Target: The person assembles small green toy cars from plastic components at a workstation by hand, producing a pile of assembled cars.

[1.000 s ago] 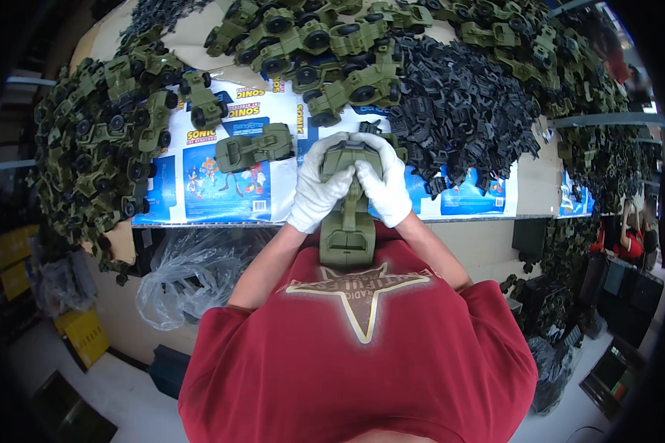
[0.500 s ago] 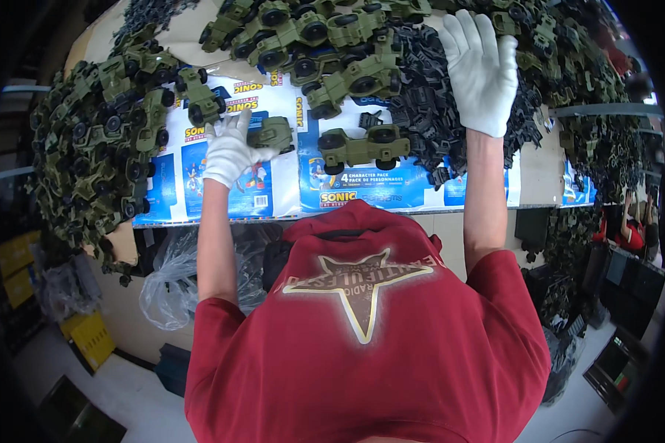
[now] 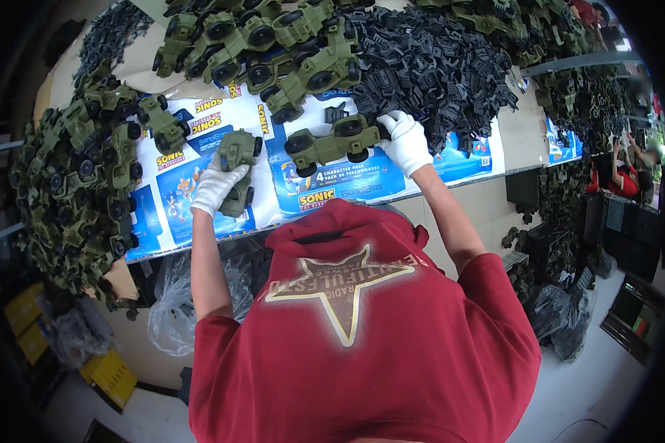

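The left hand (image 3: pixel 216 187) hid part of the olive toy vehicle (image 3: pixel 239 150) it gripped. Whether the right hand (image 3: pixel 406 142) pinched anything could not be told (its fingertips showed too small). The lower edge cut off the red shirt (image 3: pixel 377 362); a distant person (image 3: pixel 625 181) at right was blurred.
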Available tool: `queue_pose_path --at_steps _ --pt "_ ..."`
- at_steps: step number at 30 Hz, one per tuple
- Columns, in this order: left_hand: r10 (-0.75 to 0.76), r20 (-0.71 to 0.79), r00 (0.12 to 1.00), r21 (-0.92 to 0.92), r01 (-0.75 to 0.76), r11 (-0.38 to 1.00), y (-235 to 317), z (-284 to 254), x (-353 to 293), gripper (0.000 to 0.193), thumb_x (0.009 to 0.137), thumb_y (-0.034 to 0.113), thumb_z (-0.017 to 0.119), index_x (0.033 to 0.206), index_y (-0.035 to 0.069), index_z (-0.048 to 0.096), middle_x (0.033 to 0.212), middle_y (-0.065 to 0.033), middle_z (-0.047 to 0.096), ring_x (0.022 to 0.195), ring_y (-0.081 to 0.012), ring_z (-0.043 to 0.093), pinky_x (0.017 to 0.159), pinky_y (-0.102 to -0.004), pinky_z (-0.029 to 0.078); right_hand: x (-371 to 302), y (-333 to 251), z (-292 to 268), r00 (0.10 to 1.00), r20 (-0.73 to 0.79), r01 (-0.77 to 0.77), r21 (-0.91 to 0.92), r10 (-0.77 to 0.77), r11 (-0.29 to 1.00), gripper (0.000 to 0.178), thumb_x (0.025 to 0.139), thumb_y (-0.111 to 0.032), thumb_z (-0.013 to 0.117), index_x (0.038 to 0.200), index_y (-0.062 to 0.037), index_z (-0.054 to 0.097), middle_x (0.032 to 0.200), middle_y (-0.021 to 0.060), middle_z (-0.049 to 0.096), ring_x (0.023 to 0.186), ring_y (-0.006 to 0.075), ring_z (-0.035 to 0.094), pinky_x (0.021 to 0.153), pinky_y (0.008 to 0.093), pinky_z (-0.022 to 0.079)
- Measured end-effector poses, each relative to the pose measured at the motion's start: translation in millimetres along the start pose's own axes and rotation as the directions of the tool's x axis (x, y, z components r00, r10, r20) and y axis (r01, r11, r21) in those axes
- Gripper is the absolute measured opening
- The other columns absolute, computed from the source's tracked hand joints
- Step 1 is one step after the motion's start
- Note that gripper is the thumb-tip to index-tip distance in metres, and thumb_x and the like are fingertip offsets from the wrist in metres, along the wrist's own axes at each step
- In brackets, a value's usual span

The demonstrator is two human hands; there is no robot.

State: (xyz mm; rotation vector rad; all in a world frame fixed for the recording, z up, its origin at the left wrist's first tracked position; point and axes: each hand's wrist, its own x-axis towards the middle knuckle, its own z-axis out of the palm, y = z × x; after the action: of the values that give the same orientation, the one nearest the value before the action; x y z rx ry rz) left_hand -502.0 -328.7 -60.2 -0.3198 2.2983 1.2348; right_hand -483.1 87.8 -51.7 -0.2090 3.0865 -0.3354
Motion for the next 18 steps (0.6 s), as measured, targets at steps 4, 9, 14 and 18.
queue_pose_path --at_steps 4,9,14,18 --pt "0.032 -0.007 0.999 -0.381 -0.032 0.924 3.2 4.3 -19.4 0.061 0.08 0.007 0.077 0.134 0.006 0.049 0.112 -0.0066 0.067 0.098 -0.0144 0.065 0.086 -0.0304 0.054 6.4 16.0 -9.8 0.973 -0.173 -0.065 0.421 0.151 0.905 0.046 0.071 -0.014 0.081 0.112 -0.0076 0.063 0.105 0.0125 0.061 0.093 0.0293 0.063 0.083 0.0367 0.053" --pt "0.309 0.144 0.94 -0.541 -0.187 0.82 49.9 12.4 -49.1 0.08 0.079 0.015 0.08 0.146 0.006 0.037 0.131 -0.0083 0.057 0.115 -0.017 0.058 0.098 -0.033 0.047 15.7 1.2 -40.4 0.95 -0.017 -0.046 0.98 0.311 0.195 0.039 0.083 0.005 0.067 0.119 0.0028 0.053 0.113 0.0076 0.061 0.092 0.0141 0.063 0.082 0.0267 0.052" --pt "0.439 0.419 0.795 -0.529 -0.18 0.83 119.6 35.4 -69.2 0.09 0.077 0.026 0.081 0.148 0.002 0.032 0.139 -0.0124 0.051 0.129 -0.0213 0.048 0.109 -0.0342 0.036 28.5 -49.0 -59.4 0.981 -0.007 0.009 1.0 0.194 -0.013 0.033 0.082 0.005 0.07 0.111 0.0005 0.055 0.119 0.0129 0.061 0.103 0.0176 0.061 0.091 0.0309 0.051" --pt "0.404 0.463 0.789 -0.634 -0.023 0.773 134.2 46.6 -77.2 0.083 0.078 0.021 0.08 0.146 0.003 0.037 0.136 -0.0092 0.053 0.124 -0.0184 0.05 0.107 -0.0332 0.038 28.1 -60.2 -82.4 0.944 0.125 -0.16 0.983 -0.306 -0.093 0.032 0.079 0.006 0.07 0.105 -0.0026 0.055 0.136 0.017 0.049 0.12 0.0192 0.052 0.091 0.0289 0.05"
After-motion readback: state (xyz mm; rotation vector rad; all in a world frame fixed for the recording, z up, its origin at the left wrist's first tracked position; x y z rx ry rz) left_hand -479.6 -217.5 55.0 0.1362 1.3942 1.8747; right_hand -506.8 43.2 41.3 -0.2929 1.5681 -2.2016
